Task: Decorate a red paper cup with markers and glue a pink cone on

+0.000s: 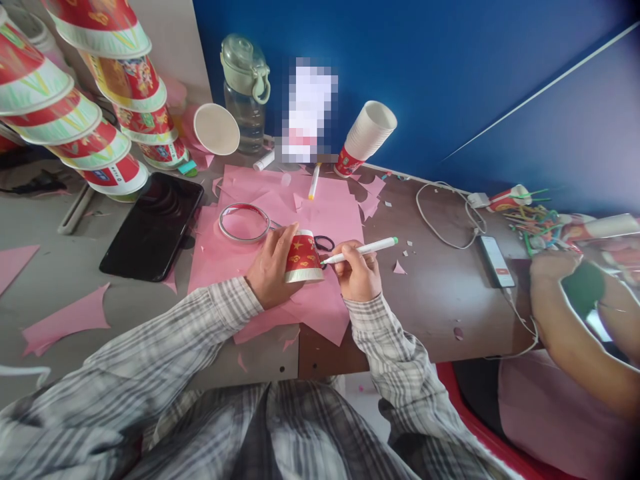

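Note:
My left hand (271,268) grips a red paper cup (303,257) with gold patterns and a white band at its lower end, held over pink paper (215,267). Between the fingers of my right hand (359,273) is a white marker (367,247) with a green end. Its tip meets the cup's right side, or comes very close to it. Just behind the cup lies a black hair tie (324,243). Left of that, a round metal-rimmed mirror or hoop (244,222) rests on the paper. Another marker (314,181), with a yellow tip, lies farther back.
Tall cup stacks (135,83) stand at the left near a black tablet (153,227). A water bottle (244,93) and nested white cups (367,137) are at the back. On the right are a charging phone (497,260), a cable (440,241) and another person's arm (575,333).

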Demonstrator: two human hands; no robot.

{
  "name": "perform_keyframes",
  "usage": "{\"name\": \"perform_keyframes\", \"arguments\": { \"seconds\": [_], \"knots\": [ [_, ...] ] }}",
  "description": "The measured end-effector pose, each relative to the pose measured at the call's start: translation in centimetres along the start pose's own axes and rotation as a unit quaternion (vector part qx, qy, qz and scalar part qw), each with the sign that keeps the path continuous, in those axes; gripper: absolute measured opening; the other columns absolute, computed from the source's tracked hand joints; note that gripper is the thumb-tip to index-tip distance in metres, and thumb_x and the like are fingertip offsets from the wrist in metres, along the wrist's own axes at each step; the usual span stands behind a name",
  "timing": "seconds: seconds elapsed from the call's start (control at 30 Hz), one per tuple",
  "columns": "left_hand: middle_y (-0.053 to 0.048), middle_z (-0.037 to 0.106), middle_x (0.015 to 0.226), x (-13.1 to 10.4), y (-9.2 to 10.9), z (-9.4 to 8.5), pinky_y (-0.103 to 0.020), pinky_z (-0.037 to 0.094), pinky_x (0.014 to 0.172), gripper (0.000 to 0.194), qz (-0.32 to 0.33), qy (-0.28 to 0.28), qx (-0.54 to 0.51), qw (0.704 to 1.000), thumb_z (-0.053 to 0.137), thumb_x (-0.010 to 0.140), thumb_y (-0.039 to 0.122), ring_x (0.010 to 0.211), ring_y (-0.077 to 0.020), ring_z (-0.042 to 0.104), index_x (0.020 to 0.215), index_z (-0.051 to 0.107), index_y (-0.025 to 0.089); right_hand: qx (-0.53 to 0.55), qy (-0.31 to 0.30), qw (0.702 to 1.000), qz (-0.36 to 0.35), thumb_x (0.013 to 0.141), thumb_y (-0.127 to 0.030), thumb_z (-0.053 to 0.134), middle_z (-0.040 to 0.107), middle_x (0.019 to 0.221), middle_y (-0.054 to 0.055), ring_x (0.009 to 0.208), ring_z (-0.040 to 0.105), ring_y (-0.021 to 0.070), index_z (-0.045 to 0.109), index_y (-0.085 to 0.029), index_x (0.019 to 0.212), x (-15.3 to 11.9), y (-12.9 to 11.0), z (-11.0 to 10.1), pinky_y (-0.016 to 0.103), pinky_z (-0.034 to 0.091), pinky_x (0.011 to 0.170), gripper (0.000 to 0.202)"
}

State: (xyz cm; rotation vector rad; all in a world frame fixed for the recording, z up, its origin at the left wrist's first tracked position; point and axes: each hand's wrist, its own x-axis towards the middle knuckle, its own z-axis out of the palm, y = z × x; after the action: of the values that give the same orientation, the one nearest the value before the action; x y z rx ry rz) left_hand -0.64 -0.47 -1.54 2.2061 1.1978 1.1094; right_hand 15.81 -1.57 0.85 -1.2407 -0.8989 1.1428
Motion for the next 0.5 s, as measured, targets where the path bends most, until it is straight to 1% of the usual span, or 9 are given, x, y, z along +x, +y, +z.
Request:
{"name": "perform_keyframes", "arguments": {
  "seconds": [0.1, 0.27, 0.4, 0.43, 0.5],
  "knots": [
    [-0.02, 0.041, 0.12, -0.03, -0.03, 0.06, -0.052, 0.04, 0.094, 0.084, 0.002, 0.001, 0.005, 1.0, 0.062, 0.067, 0.045, 0.111, -0.0293, 0.039, 0.129, 0.017, 0.009, -0.008, -0.007, 1.0, 0.008, 0.071, -0.036, 0.058, 0.044, 0.039, -0.006, 0.037, 0.037, 0.0072, 0.06, -0.016, 0.062, -0.05, 0.08, -0.01, 0.019, 0.026, 0.038, 0.022],
    [-0.02, 0.041, 0.121, 0.07, 0.03, -0.05, -0.052, 0.038, 0.095, 0.083, 0.005, 0.001, -0.001, 1.0, 0.061, 0.067, 0.045, 0.111, -0.0293, 0.039, 0.129, 0.018, 0.009, -0.016, -0.016, 1.0, 0.019, 0.067, -0.034, 0.057, 0.048, 0.042, -0.005, 0.037, 0.037, 0.0062, 0.058, -0.017, 0.057, -0.3, -0.25, -0.02, 0.018, 0.027, 0.038, 0.02],
    [-0.02, 0.039, 0.122, 0.13, 0.03, -0.16, -0.05, 0.039, 0.095, 0.082, -0.001, -0.005, -0.012, 1.0, 0.06, 0.069, 0.045, 0.113, -0.0293, 0.038, 0.129, 0.018, 0.009, -0.036, -0.042, 0.998, 0.04, 0.065, -0.033, 0.056, 0.046, 0.038, -0.005, 0.033, 0.036, 0.0061, 0.058, -0.016, 0.052, -0.53, -0.74, 0.08, 0.018, 0.024, 0.036, 0.022],
    [-0.02, 0.039, 0.122, 0.12, 0.02, -0.16, -0.051, 0.039, 0.095, 0.082, -0.002, -0.005, -0.012, 1.0, 0.06, 0.069, 0.045, 0.113, -0.0294, 0.038, 0.129, 0.018, 0.01, -0.034, -0.044, 0.998, 0.042, 0.065, -0.033, 0.056, 0.045, 0.038, -0.005, 0.033, 0.035, 0.0061, 0.058, -0.016, 0.051, -0.55, -0.83, 0.11, 0.018, 0.024, 0.036, 0.022],
    [-0.02, 0.04, 0.121, 0.1, 0.0, -0.14, -0.051, 0.039, 0.094, 0.083, -0.002, -0.003, -0.01, 1.0, 0.06, 0.068, 0.046, 0.113, -0.0297, 0.038, 0.129, 0.018, 0.01, -0.013, -0.026, 0.999, 0.033, 0.066, -0.033, 0.056, 0.044, 0.037, -0.006, 0.033, 0.034, 0.0061, 0.058, -0.016, 0.052, -0.49, -0.91, 0.13, 0.019, 0.025, 0.036, 0.022]
  ]
}}
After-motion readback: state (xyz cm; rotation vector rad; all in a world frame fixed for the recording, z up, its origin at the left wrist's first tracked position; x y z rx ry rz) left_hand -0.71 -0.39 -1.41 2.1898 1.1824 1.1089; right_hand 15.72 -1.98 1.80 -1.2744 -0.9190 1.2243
